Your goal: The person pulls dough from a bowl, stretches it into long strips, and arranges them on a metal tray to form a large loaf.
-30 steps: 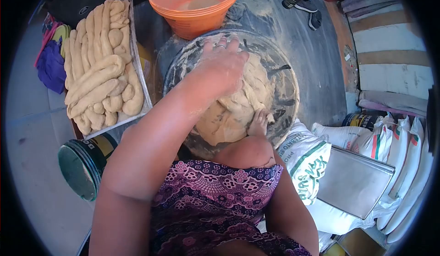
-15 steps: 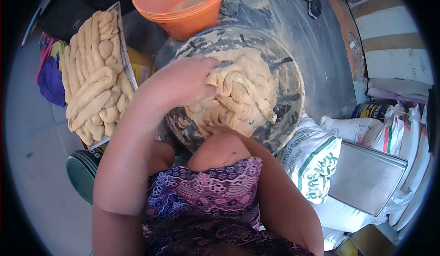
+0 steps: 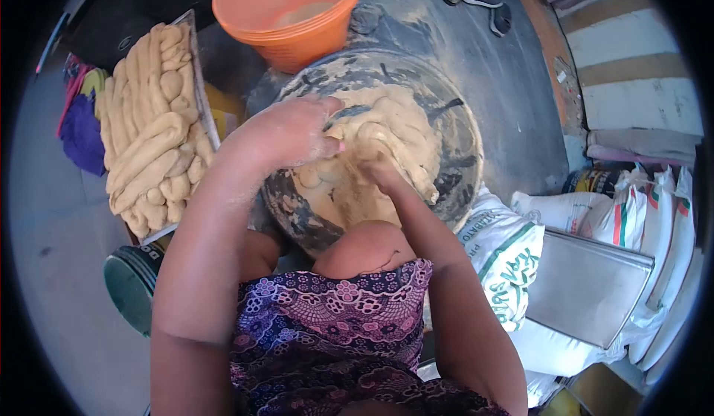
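Note:
A large mass of tan dough fills a wide dark basin dusted with flour, on the floor in front of my knee. My left hand, floury, grips the left side of the dough with curled fingers. My right hand is pressed into the dough just beside it, fingers sunk in and partly hidden. Both hands meet near the basin's middle.
A metal tray heaped with shaped dough ropes lies to the left. An orange bucket stands behind the basin. White sacks and a metal sheet are on the right, a green-rimmed can at lower left.
My left hand has drawn back from the far side of the dough to its left side. My right hand has come up from the near rim into the dough.

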### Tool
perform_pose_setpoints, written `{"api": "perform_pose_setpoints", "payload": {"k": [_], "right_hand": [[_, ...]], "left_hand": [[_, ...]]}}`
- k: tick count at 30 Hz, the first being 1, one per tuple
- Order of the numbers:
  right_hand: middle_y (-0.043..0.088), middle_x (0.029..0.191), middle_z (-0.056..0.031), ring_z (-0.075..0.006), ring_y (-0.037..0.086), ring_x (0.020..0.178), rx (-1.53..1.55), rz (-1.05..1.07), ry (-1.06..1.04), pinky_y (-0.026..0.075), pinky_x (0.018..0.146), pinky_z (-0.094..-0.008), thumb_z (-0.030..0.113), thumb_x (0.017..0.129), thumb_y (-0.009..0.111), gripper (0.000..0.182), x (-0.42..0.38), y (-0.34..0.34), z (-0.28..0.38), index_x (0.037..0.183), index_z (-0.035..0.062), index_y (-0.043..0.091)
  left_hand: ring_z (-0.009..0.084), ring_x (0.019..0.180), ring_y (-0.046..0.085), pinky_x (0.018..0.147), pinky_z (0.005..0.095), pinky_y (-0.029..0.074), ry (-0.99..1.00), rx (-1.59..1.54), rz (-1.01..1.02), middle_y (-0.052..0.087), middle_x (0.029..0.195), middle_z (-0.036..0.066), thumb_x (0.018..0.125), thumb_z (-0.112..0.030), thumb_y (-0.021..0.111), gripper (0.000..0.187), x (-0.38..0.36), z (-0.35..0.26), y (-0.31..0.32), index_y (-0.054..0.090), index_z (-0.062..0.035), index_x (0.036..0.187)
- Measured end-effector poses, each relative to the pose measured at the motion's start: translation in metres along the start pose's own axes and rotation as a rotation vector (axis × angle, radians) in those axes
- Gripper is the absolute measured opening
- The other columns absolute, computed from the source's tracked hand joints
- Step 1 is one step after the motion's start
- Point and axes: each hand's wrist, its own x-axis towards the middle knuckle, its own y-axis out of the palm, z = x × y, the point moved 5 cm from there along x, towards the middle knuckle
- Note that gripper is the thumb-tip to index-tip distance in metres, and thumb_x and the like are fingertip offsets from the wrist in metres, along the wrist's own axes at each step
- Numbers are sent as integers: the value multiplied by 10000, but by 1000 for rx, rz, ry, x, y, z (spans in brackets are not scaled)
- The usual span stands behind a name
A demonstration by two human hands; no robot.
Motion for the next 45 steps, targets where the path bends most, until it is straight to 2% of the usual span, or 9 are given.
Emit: {"api": "perform_pose_setpoints", "payload": {"k": [10,12,16,22,28,30,37,41,45], "right_hand": [[643,904,-201,-286,628,854,-1190,238,-402,491,712,-335,23,693,558,295,49,-13,52,981,-3,616],[647,902,-182,-267,635,827,-912,-472,-435,490,708,-323,53,698,555,304,53,-72,65,992,3,613],[649,907,-174,-292,641,820,-341,-191,-233,499,708,-356,96,716,560,277,54,-102,50,974,23,627],[519,1147,-158,-334,485,1082,-1231,-945,-550,313,945,-552,218,710,625,387,58,-85,-11,1073,87,592],[504,1068,-155,-293,472,1009,-1618,-102,-468,358,864,-476,187,727,593,350,-15,-31,-59,1061,92,551],[531,995,-155,-277,475,1014,-887,-196,-244,366,862,-450,201,717,620,349,-14,-85,-106,1034,66,567],[601,880,-110,-240,579,720,-1573,-578,-195,454,761,-386,168,705,627,430,-38,-89,-52,1114,66,544],[565,821,-48,-143,570,707,44,-130,-209,461,476,-275,155,721,593,285,-53,-54,46,975,42,531],[563,831,-27,-105,538,689,-217,228,-415,452,596,-212,116,766,635,237,-127,29,170,965,60,521]], "left_hand": [[339,1154,465,979,365,361,-22,10,28,490,1233,231,780,-303,624,593,7,-3,-4,451,31,1238],[338,1157,464,982,364,358,-22,-10,4,489,1235,232,779,-303,626,597,5,1,-6,449,34,1239],[338,1164,460,991,359,351,-31,-21,-4,487,1237,236,778,-296,627,602,5,4,-4,444,43,1241],[333,1158,467,987,360,357,-9,-39,1,488,1238,233,780,-282,625,593,5,3,-3,445,45,1241],[335,1147,477,979,357,364,7,-51,-6,493,1228,242,771,-282,628,598,4,6,-3,449,50,1235],[335,1147,478,978,359,364,-2,-67,-5,494,1226,244,764,-282,633,604,5,7,-1,450,48,1235],[334,1155,472,977,365,361,22,13,55,493,1223,251,725,-299,661,676,11,-6,6,434,57,1253],[338,1148,475,973,366,364,77,-58,71,499,1215,246,679,-299,704,721,25,4,25,435,41,1255],[333,1093,511,941,356,386,375,-269,-52,530,1171,232,584,-262,767,717,35,-22,27,497,2,1193]]}}
